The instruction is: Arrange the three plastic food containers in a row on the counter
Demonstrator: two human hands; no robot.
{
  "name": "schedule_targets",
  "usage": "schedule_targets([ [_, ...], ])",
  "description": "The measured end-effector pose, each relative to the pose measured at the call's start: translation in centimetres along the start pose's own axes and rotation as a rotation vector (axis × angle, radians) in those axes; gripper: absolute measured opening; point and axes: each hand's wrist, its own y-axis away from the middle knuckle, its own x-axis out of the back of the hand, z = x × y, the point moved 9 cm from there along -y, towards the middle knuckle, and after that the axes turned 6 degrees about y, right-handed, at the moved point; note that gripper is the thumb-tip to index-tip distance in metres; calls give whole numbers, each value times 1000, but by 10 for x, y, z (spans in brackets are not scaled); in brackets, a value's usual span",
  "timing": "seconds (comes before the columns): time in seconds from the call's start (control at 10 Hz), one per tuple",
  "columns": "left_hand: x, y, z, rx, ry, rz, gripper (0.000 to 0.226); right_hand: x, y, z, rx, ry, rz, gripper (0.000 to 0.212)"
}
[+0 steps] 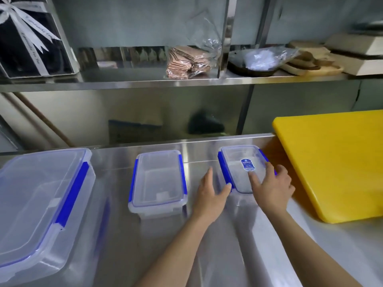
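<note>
large container (41, 204), middle container (157, 181), small container (242, 162): lidded, empty, rowed on desk (228, 245) | left hand (209, 195) flat, thumb touching small container's corner | right hand (271, 187) spread flat on its lid

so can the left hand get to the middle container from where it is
Probably yes. The left hand sits beside the small container, and only bare counter lies between it and the middle container; nothing blocks the way.
</note>
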Motion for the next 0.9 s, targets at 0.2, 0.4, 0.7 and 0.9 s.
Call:
schedule_targets([
  [0.2,-72,-3,-6,60,141,-143,75,-38,-4,43,-48,-269,-311,71],
  [0.4,-88,-11,-10,77,101,-127,75,-45,-18,49,-49,-269,-331,71],
  [0.7,-81,-14,-2,79,1,-110,69,-48,-23,57,-37,-2,-387,80],
  [0.9,-21,3,39,-25,-264,29,69,0,-36,39,177,29,-297,52],
])
